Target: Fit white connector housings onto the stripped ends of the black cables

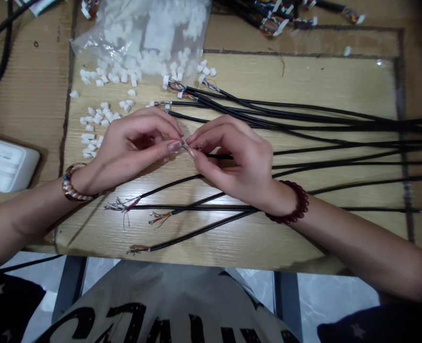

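Over the middle of the table, my left hand point(139, 138) and my right hand point(232, 155) meet fingertip to fingertip. Both pinch the thin wires point(184, 146) at the stripped end of a black cable point(218, 156). The fingers cover most of that end, so I cannot tell whether a connector is there. Below my hands lie black cables point(196, 231) with bare, fanned-out wires point(119, 205). Beyond my hands, several black cables point(278, 112) end in white connectors point(165, 82). Loose white connectors point(103, 114) are scattered left of my left hand.
A clear plastic bag point(153, 33) of white connectors lies at the back. More cable ends point(273, 21) are bunched at the top right. On the left sits a white box-shaped device point(8, 162). The table's front edge point(196, 267) runs close to my body.
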Demonstrator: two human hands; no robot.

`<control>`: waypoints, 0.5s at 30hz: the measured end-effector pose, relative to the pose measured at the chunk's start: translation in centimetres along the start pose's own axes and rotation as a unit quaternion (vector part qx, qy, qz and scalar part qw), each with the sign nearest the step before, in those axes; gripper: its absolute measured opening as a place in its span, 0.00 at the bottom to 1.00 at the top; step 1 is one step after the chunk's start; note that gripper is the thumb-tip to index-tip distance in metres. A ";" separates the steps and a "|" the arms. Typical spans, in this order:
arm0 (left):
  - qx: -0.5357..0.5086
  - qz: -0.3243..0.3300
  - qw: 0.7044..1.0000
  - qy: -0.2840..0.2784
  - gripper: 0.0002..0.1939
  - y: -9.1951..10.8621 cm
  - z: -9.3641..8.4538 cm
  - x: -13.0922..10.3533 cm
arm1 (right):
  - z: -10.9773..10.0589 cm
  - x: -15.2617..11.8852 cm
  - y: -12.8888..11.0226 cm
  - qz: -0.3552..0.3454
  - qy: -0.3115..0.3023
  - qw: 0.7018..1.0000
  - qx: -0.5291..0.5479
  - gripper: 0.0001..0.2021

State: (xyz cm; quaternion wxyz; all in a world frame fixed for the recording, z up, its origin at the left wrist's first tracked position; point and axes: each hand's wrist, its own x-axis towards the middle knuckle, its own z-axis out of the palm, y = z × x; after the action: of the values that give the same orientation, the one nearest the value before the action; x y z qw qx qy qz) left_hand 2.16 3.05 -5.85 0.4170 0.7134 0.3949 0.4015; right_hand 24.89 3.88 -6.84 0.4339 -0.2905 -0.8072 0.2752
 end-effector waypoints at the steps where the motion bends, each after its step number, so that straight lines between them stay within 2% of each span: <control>1: 0.001 0.003 1.000 0.003 0.06 0.0 0.0 0.0 | 0.0 0.0 0.1 -0.005 0.003 1.000 0.007 0.03; 4: -0.032 -0.003 0.999 0.005 0.06 0.0 0.1 0.0 | 0.1 0.1 0.3 -0.016 0.008 0.999 0.033 0.04; 7: -0.032 -0.019 0.999 0.010 0.04 0.1 0.3 0.0 | 0.2 0.2 0.5 0.017 0.003 0.999 0.047 0.04; 10: -0.015 -0.002 1.000 0.024 0.03 0.2 0.3 -0.1 | 0.3 0.2 0.7 0.058 -0.006 0.995 0.085 0.07; 15: -0.069 -0.035 0.997 0.017 0.03 0.2 0.3 -0.1 | 0.3 0.3 0.8 0.066 -0.006 0.991 0.118 0.07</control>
State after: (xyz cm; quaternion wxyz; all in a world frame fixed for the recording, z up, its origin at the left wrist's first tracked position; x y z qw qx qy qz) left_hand 2.46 2.81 -5.82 0.4722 0.6617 0.3982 0.4251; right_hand 24.72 4.56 -7.37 0.4409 -0.2880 -0.7512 0.3980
